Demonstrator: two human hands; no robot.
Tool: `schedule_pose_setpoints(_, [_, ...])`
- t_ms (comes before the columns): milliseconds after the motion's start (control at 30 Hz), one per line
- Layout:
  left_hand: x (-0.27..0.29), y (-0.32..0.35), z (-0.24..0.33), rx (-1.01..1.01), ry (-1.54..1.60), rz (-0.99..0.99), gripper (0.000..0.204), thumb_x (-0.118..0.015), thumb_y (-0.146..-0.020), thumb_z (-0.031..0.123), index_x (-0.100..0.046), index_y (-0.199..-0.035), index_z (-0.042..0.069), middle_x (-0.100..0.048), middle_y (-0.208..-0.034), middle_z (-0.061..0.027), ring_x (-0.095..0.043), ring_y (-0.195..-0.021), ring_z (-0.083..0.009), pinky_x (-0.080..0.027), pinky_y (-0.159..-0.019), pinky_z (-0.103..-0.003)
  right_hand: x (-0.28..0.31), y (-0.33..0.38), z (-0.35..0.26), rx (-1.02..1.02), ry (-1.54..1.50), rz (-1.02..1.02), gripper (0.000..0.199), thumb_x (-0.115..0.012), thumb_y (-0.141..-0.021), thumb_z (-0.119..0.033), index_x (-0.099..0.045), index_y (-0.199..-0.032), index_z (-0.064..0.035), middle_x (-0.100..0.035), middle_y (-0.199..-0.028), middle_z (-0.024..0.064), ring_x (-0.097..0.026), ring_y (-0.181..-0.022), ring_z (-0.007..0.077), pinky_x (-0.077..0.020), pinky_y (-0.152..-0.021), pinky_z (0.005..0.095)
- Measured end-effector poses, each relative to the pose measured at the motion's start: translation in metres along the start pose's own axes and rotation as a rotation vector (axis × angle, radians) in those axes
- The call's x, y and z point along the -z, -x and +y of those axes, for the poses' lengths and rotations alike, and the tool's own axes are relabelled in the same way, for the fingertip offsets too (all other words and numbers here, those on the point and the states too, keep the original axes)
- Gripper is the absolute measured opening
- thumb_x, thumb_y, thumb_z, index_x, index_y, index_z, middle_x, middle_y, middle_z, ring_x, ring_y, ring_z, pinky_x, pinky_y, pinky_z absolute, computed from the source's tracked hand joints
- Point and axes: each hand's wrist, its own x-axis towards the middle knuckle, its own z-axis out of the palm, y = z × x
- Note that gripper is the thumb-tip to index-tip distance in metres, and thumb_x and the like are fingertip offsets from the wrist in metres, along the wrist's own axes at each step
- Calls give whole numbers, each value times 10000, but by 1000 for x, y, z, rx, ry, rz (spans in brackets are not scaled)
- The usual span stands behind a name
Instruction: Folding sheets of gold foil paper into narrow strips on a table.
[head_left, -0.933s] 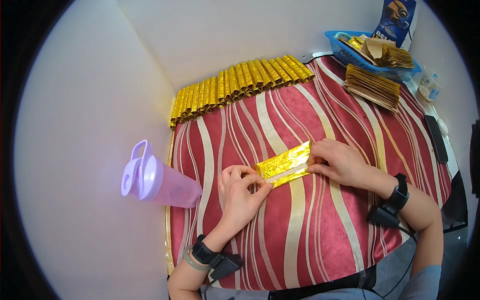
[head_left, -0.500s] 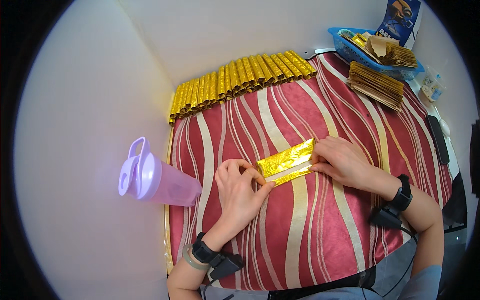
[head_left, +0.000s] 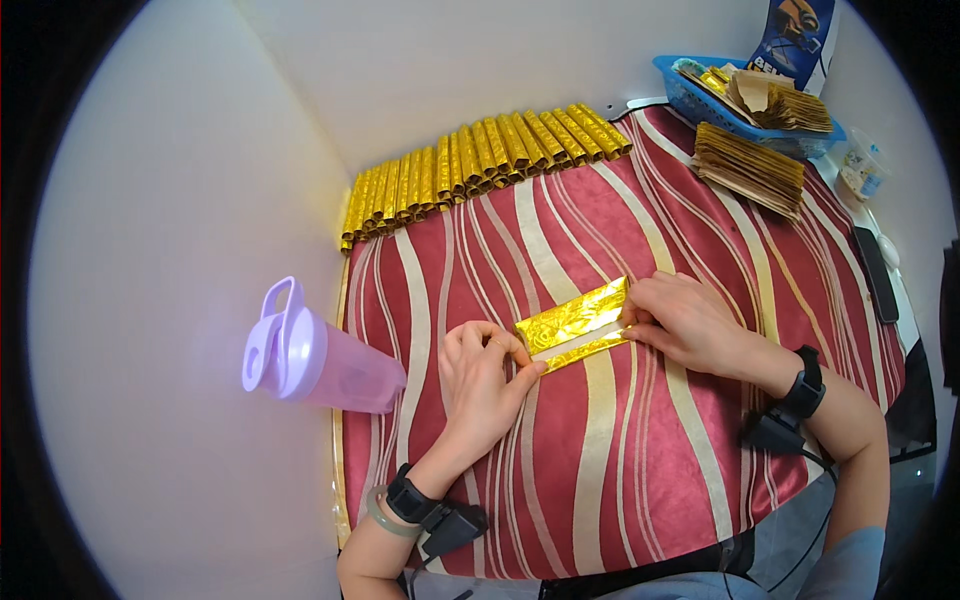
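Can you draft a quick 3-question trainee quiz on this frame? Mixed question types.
1. True or false: both hands touch the gold foil sheet.
2. Which lies by the far wall? A) a row of gold foil rolls B) a pile of spoons C) a laptop
3. Fill in: the lilac lidded jug stands beside the person's ____ hand.

Key
1. True: the left hand pinches one end, the right hand the other.
2. A
3. left; it stands at the edge of the red striped tablecloth.
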Motion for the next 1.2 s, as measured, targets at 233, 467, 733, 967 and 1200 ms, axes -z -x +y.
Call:
schedule_pose_setpoints(233, [1, -3, 6, -436, -106, -43, 384, -637, -745, 1, -702, -1071, 193, -510, -1035, -61, -443, -1047, -267, -318, -905, -403, -7, 10, -8, 159, 363, 118, 129, -619, -811, -157, -565, -889, -71, -562, -868, 62, -562, -843, 248, -459, -729, 353])
schedule_pose_setpoints(467, [-1, -2, 16, -512, -280, -150, 659, -553, -719, -50, -604, -1298, 259, -488, -1005, -61, -468, -1017, -259, -318, -872, -408, -10, 28, -37, 233, 828, 17, 444, -535, -832, -175, -575, -1229, 18, -571, -1001, 85, -526, -967, 210, -406, -832, 283])
schedule_pose_setpoints(733, [-1, -2, 17, -520, -327, -185, 609, -507, -799, -9, -570, -1332, 278, -484, -976, -60, -471, -990, -242, -317, -829, -390, -17, 33, -49, 175, 968, -187, 507, -499, -873, -205, -515, -1319, 36, -553, -1205, 163, -495, -1123, 246, -368, -958, 314])
schedule_pose_setpoints(967, [-2, -1, 19, -534, -371, -171, 547, -466, -856, 48, -554, -1344, 279, -490, -980, -62, -465, -1010, -255, -320, -821, -401, -22, 37, -60, 193, 1183, -163, 516, -474, -880, -192, -508, -1327, 64, -585, -1189, 215, -524, -1111, 299, -363, -979, 341])
schedule_pose_setpoints(1200, [1, 1, 19, -535, -394, -172, 552, -505, -825, 41, -570, -1330, 254, -490, -990, -48, -460, -1025, -244, -313, -823, -394, -20, 37, -58, 212, 1155, -153, 499, -498, -851, -167, -548, -1291, 64, -614, -1157, 257, -570, -1032, 287, -370, -939, 316])
